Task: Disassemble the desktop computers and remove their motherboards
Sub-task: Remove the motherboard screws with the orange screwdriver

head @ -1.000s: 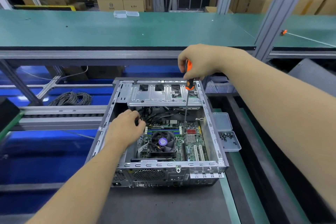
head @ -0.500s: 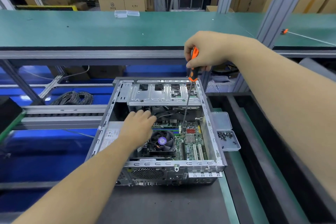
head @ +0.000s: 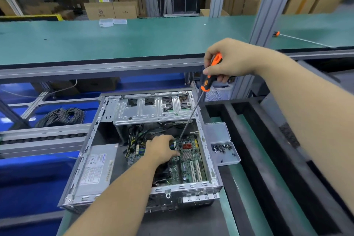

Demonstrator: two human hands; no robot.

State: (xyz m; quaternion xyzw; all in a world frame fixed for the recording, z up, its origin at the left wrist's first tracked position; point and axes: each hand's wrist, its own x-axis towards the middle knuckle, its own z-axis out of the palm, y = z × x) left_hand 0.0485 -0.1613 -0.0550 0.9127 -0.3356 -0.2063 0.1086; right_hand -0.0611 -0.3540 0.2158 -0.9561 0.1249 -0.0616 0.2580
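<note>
Green bench (head: 134,44) | right hand (head: 229,61) grips screwdriver (head: 207,82), shaft slanting down-left onto motherboard (head: 189,165)

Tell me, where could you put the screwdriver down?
The green shelf behind the case is mostly bare, and the dark strip in front. Inside the case it is crowded: wires, board, both hands' work.

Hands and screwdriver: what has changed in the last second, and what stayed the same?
The left hand moved right across the motherboard, from the cables to the screwdriver tip, now covering the fan. The right hand kept gripping the handle and tilted the shaft. The case and the screw tray stayed put.
</note>
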